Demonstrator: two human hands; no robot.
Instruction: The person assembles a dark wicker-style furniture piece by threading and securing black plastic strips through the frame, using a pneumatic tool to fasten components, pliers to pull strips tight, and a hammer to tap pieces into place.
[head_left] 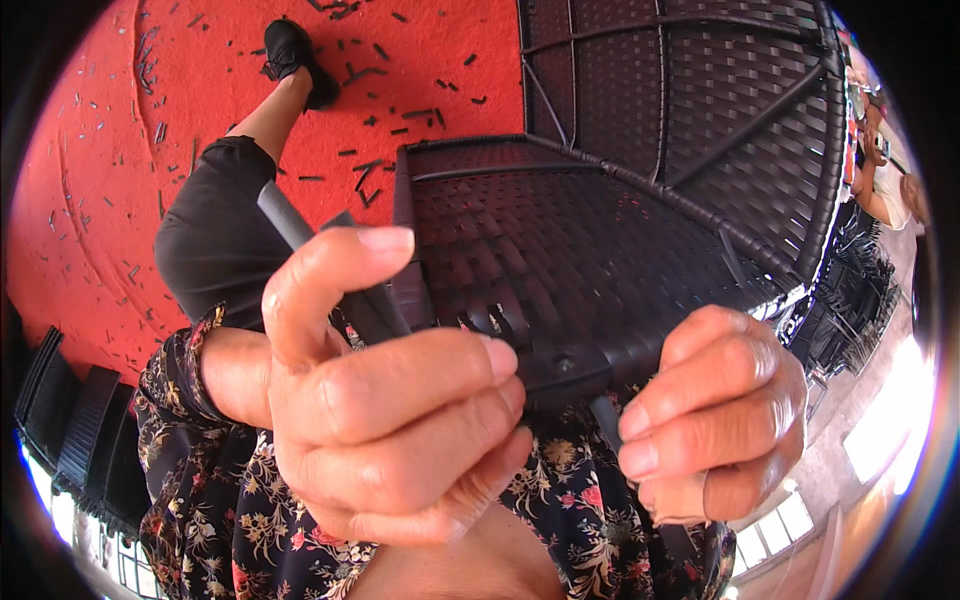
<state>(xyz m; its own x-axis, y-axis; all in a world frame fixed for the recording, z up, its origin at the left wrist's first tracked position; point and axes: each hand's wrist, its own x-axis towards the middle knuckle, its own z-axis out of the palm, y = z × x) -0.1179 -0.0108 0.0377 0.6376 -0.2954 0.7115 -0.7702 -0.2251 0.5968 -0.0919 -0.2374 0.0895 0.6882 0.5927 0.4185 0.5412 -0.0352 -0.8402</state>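
Observation:
My left hand (385, 430) is raised close to view, its lower fingers curled and its thumb and forefinger lifted apart. A flat dark grey strip (286, 216) passes behind the lifted finger, and the curled fingers close round it. To the right, my right hand (725, 415) is closed, its fingertips pinching the end of a dark strip (605, 420). Whether both strips are one piece is hidden. Just beyond both hands lies the near corner of a black woven wicker seat panel (560, 250). Short loose strip ends (510, 320) poke up from its weave near that corner.
A curved woven backrest (740, 110) with black frame bars rises behind the panel. Black offcuts (415, 115) lie scattered over the red floor covering (110, 200). Dark strip bundles (855, 290) lie at the right, near another person (885, 190). Black ribbed pieces (80, 430) stand at the left.

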